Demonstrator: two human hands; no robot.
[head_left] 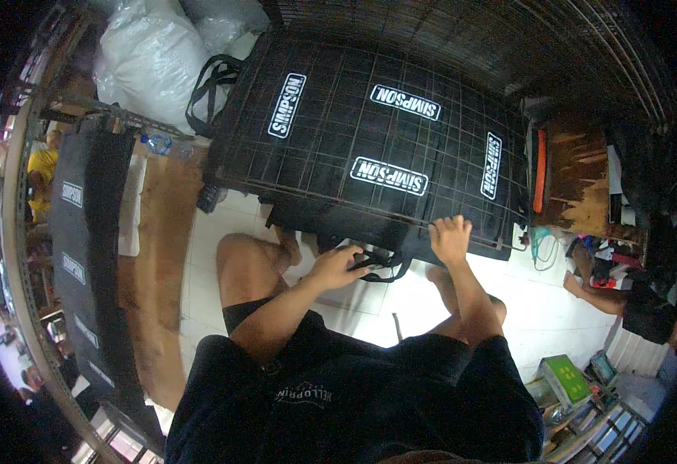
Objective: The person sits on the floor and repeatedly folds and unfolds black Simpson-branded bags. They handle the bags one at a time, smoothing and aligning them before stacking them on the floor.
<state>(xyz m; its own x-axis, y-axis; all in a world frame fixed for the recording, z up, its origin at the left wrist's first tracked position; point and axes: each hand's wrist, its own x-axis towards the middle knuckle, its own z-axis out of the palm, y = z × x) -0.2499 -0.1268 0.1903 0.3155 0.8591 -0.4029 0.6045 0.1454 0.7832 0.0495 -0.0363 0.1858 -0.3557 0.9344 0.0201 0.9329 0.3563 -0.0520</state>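
A wide black fabric piece (330, 127) with white-bordered printed labels lies in front of me under a rusty wire grid (446, 155). Below its near edge hangs a black strap handle (388, 272), and my left hand (341, 267) is closed around part of it. My right hand (450, 238) grips the near edge of the wire grid, fingers curled over it close to the right corner. What lies beneath the fabric is hidden. Another black strap (213, 87) loops out at the far left corner.
Clear plastic-wrapped bundles (153, 62) stand at the far left. A long black labelled case (83, 255) lies on a left rack. A small clear bottle (156, 144) sits nearby. At right are an orange strip (540, 170), another person's leg (595, 294) and a green box (566, 379).
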